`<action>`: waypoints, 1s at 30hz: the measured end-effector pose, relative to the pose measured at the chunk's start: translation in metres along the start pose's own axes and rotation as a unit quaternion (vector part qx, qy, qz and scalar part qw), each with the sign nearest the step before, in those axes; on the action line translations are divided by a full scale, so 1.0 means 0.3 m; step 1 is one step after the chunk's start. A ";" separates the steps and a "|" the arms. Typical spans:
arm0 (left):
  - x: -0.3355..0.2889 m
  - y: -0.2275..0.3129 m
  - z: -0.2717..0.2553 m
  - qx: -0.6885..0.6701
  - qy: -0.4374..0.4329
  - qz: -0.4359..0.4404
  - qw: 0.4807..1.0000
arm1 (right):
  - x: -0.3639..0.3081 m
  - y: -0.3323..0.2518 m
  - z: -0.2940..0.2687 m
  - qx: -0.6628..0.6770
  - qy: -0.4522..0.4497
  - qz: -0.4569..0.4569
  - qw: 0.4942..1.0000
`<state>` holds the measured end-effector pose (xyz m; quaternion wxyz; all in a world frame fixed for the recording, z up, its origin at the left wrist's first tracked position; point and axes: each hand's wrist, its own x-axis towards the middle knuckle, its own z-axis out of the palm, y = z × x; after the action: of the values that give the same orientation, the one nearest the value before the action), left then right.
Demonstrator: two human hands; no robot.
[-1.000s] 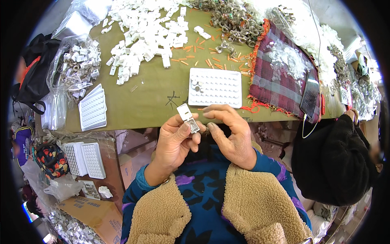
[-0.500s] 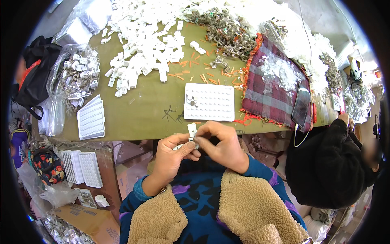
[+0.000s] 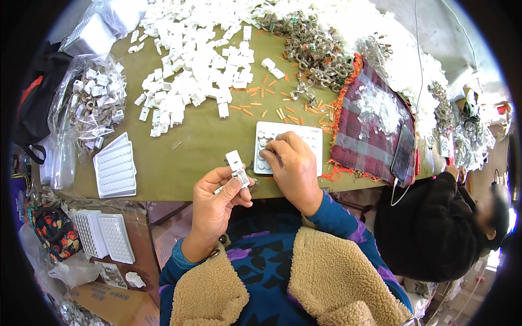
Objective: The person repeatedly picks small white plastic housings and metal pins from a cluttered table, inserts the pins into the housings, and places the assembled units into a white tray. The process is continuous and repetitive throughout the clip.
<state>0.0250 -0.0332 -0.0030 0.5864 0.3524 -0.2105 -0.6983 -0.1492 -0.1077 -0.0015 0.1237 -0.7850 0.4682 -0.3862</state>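
Observation:
My left hand (image 3: 211, 209) is closed round a small white plastic case (image 3: 234, 160), hinged or in two parts, held upright between thumb and fingers just off the table's near edge. Above the white dimpled tray (image 3: 317, 142), my right hand (image 3: 298, 173) has its thumb and fingertips pinched together at the tray's left side. Small silvery round discs (image 3: 263, 135) sit in the wells there, some covered by the fingers. Whatever lies between those fingertips is too small to make out.
A heap of white cases (image 3: 190, 70), orange strips (image 3: 253, 89) and a metal-ring pile (image 3: 318, 49) cover the far table. A plaid cloth (image 3: 353, 136) bears clear pieces and a phone (image 3: 403, 155). More trays (image 3: 115, 168) lie left. A person in black (image 3: 429, 228) sits right.
My right hand has left the case and moved forward over the tray. My left hand has moved slightly left, still holding the case. The view has shifted a little.

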 end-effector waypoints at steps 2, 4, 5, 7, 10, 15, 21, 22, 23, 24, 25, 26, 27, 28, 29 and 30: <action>0.009 0.002 -0.007 -0.006 -0.001 -0.004 1.000 | -0.002 0.002 -0.007 0.004 -0.004 0.003 1.000; 0.016 0.004 -0.011 -0.013 -0.005 -0.006 1.000 | -0.002 0.003 -0.015 0.011 -0.018 0.003 1.000; 0.019 0.006 -0.012 -0.015 -0.007 -0.006 1.000 | -0.002 0.004 -0.022 0.015 -0.029 0.002 0.999; 0.022 0.010 -0.013 -0.016 -0.011 -0.008 1.000 | 0.005 0.008 -0.038 0.048 -0.044 0.029 0.997; 0.024 0.016 -0.015 -0.018 -0.014 -0.010 1.000 | 0.027 0.025 -0.071 0.118 -0.033 0.104 0.987; 0.027 0.020 -0.018 -0.044 -0.014 -0.018 0.999 | 0.063 0.064 -0.067 0.053 -0.061 -0.010 0.997; 0.031 0.015 -0.025 -0.090 -0.018 -0.019 0.996 | 0.043 0.078 -0.059 -0.019 -0.111 -0.088 0.990; 0.031 0.012 -0.026 -0.100 -0.021 -0.021 0.995 | 0.042 0.078 -0.064 -0.023 -0.102 -0.096 0.990; 0.031 0.009 -0.027 -0.111 -0.024 -0.023 0.993 | 0.041 0.076 -0.070 -0.026 -0.105 -0.091 0.990; 0.029 0.007 -0.027 -0.124 -0.029 -0.023 0.992 | 0.043 0.072 -0.074 -0.026 -0.102 -0.091 0.990; 0.025 0.004 -0.026 -0.126 -0.029 -0.028 0.991 | 0.044 0.065 -0.079 -0.026 -0.098 -0.090 0.991; 0.022 -0.001 -0.022 -0.131 -0.033 -0.030 0.990 | 0.048 0.056 -0.082 -0.030 -0.099 -0.083 0.991; 0.018 -0.006 -0.018 -0.138 -0.041 -0.031 0.989 | 0.046 0.041 -0.086 0.023 -0.094 -0.064 0.993; 0.015 -0.010 -0.015 -0.140 -0.051 -0.032 0.988 | 0.037 0.020 -0.092 0.073 -0.089 -0.040 0.993; 0.010 -0.014 -0.011 -0.135 -0.046 -0.030 0.989 | 0.027 -0.001 -0.097 0.126 -0.078 -0.020 0.989; 0.003 -0.020 -0.007 -0.130 -0.043 -0.028 0.990 | 0.004 -0.030 -0.111 0.147 -0.088 0.006 0.985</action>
<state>0.0224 -0.0325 -0.0087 0.5981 0.2489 -0.1332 -0.7500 -0.1672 -0.0984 0.0267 0.2810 -0.7863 0.3987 -0.3791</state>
